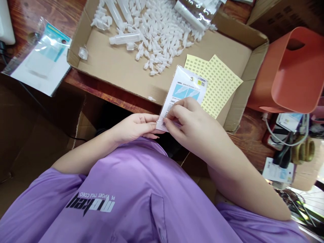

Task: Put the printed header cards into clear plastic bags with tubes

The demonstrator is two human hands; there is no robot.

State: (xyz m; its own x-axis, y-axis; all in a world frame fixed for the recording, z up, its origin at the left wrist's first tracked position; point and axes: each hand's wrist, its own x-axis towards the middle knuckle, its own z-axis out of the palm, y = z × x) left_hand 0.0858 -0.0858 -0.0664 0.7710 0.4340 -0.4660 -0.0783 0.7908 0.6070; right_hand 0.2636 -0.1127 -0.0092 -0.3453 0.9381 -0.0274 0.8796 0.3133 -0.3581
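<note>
Printed packet is held above the near edge of a shallow cardboard tray, slanted, its upper part overlapping yellow sticker sheets. Its lower left corner is pinched by the left hand, thumb above and the nearly straight fingers spread slightly below. The right hand is curled over the packet's lower face, thumb and forefinger brought close together there; whether anything small is gripped between them cannot be told.

In the tray, a wide heap of small white nozzle tips is spread across the far middle. Among them translucent tubes are laid, and a clear plastic bag with a white tube in it is rested on the heap's right side. One clear cap is set apart near the left wall.

To the left, a bagged card is laid partly over the edge of the wooden table. The right side is bounded by an orange bin, just beside the tray, with a white cable, black-handled scissors and tape rolls clustered nearer.

Tray floor is exposed left of the heap and along its near side. Sideways room is limited by the raised end walls; the near edge is crossed by the packet.
</note>
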